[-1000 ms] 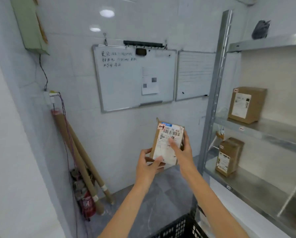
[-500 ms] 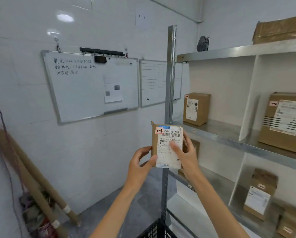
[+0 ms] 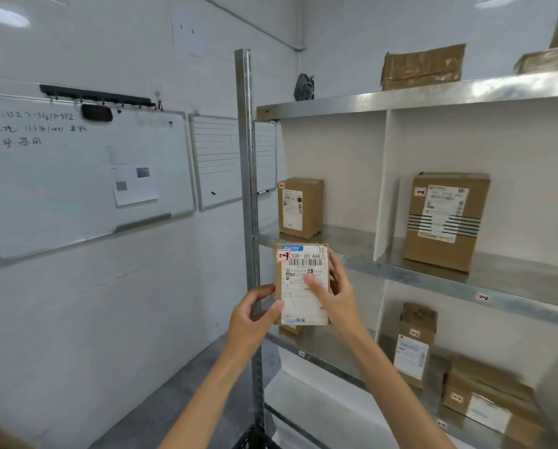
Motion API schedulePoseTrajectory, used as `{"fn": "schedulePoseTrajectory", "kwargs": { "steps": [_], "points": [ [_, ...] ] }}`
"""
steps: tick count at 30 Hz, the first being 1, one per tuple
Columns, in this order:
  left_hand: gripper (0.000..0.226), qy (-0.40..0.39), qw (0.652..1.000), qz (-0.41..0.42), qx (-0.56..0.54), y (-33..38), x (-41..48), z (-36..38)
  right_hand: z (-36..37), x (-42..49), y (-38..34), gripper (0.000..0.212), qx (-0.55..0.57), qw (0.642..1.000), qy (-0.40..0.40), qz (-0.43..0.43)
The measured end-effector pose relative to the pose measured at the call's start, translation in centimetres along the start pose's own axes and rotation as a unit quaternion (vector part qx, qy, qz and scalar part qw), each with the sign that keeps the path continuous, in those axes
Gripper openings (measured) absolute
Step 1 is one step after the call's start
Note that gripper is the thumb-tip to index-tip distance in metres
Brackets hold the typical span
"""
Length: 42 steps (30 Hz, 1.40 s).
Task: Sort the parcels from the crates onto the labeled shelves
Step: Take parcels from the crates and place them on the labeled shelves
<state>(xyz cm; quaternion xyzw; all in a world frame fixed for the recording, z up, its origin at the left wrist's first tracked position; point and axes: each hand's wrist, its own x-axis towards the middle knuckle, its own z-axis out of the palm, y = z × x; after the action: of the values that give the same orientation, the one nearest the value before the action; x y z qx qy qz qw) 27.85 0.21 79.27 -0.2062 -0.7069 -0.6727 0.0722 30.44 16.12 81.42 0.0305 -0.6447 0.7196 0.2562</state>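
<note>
**Parcel held up at the rack**

The parcel (image 3: 303, 283) is a flat brown cardboard box, held upright in the air with its face to the camera. It sits in front of the rack (image 3: 245, 163), at the height of the middle shelf's front edge. A white shipping label covers nearly the whole face. The label has a blue strip on top, a barcode under the print "530- D5 A68", a red-bordered sticker at the upper left corner and blue print along the bottom.

The left hand (image 3: 253, 314) grips the lower left edge, thumb on the label and fingers curled behind. The right hand (image 3: 339, 299) grips the right side, thumb lying across the label and fingers wrapped round the back.

The rack is bare metal with white dividers and small tags on the shelf edges. A small box (image 3: 300, 207) and a striped box (image 3: 446, 222) stand on the middle shelf, with more boxes above and below.

A whiteboard (image 3: 76, 176) with handwriting and a pinned sheet hangs on the white wall, beside a ruled board (image 3: 217, 160). The floor (image 3: 174, 400) is grey. A black crate (image 3: 255, 439) shows at the bottom edge.
</note>
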Motion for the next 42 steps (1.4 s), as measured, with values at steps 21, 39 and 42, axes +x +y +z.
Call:
{"fn": "schedulePoseTrajectory", "kwargs": {
  "steps": [21, 39, 42],
  "points": [
    [0.038, -0.239, 0.962, -0.056, -0.117, 2.6, -1.1, 10.8, -8.7, -7.0, -3.8, 0.055, -0.091, 0.966, 0.241, -0.030],
    [0.030, -0.382, 0.914, 0.051, -0.125, 7.5, -11.2, 20.9, -16.9, -20.7, -10.4, 0.053, -0.170, 0.902, 0.388, -0.085],
    [0.024, -0.401, 0.905, 0.058, -0.129, 8.7, -13.1, 23.3, -18.7, -23.2, -11.4, 0.055, -0.188, 0.888, 0.409, -0.094]
  ]
}}
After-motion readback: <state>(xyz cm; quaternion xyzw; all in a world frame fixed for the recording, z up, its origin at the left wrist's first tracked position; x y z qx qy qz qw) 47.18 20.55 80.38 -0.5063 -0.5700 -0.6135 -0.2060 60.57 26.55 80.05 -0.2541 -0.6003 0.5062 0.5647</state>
